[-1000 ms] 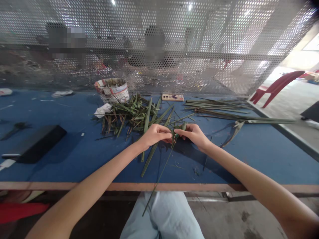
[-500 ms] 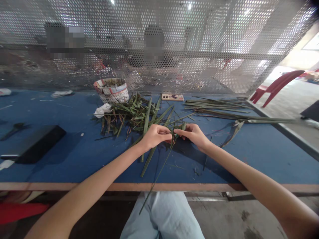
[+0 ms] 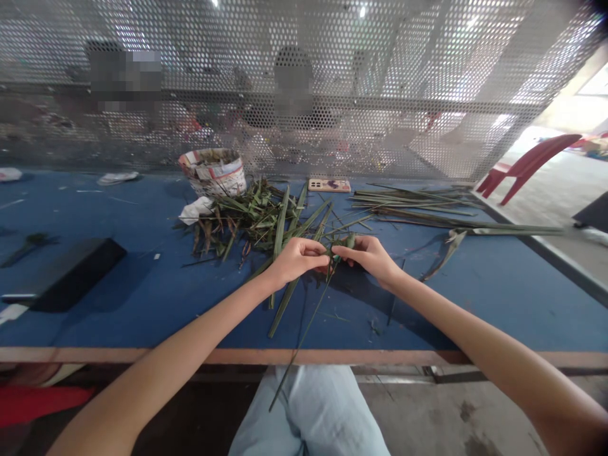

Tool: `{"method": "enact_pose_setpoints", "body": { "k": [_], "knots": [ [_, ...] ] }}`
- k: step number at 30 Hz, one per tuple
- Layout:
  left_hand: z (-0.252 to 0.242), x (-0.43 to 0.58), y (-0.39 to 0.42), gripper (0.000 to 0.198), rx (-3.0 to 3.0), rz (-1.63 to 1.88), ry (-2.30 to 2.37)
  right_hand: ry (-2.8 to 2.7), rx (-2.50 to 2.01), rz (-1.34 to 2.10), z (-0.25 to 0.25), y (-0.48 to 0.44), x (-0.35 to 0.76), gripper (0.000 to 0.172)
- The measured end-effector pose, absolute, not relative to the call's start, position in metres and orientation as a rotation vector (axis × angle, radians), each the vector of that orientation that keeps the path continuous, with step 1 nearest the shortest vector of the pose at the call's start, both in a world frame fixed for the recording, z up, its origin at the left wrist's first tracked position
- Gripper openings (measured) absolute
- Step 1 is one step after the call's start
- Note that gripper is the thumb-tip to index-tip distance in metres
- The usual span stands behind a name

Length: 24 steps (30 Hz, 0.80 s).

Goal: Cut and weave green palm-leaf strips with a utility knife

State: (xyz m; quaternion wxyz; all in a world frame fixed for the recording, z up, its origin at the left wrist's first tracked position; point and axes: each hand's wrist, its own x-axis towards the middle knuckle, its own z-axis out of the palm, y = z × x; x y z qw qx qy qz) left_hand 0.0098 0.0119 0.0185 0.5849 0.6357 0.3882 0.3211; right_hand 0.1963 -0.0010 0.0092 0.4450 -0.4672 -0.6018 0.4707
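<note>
My left hand (image 3: 294,261) and my right hand (image 3: 365,256) meet above the blue table, fingertips pinching narrow green leaf strips (image 3: 334,253). The knot of leaf between my fingers is mostly hidden. One long thin strip (image 3: 306,332) hangs from it past the table's front edge, over my light blue jeans (image 3: 308,411). A heap of cut green leaves (image 3: 242,218) lies just beyond my left hand. Long leaf fronds (image 3: 413,206) stretch out beyond my right hand.
A paper-covered bowl (image 3: 213,172) and a cased phone (image 3: 329,185) stand at the table's far side. A black box (image 3: 71,275) lies to the left. Two people sit behind a perforated metal screen (image 3: 380,63). A red plastic chair (image 3: 527,161) stands at the right.
My hands stay pinched together in nearly the same place. The lower end of the long hanging strip sways slightly.
</note>
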Motion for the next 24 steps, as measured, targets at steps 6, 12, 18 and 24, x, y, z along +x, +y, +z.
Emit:
{"method": "enact_pose_setpoints", "body": {
  "k": [6,12,18,24],
  "knots": [
    [0.0146,0.0095,0.0131,0.004,1.504,0.806,0.921,-1.499,-1.152,1.181,0.0093,-0.0017,0.1955,0.041],
    [0.015,0.009,0.0124,0.006,1.539,0.764,0.897,-1.495,-1.164,1.165,0.008,-0.0009,0.1957,0.042],
    [0.0152,0.0098,0.012,0.007,1.558,0.765,0.912,-1.496,-1.161,1.168,0.0075,-0.0012,0.1959,0.041],
    [0.0138,0.0089,0.0134,0.007,1.567,0.811,0.898,-1.489,-1.142,1.174,0.0067,-0.0023,0.1936,0.038]
  ]
}}
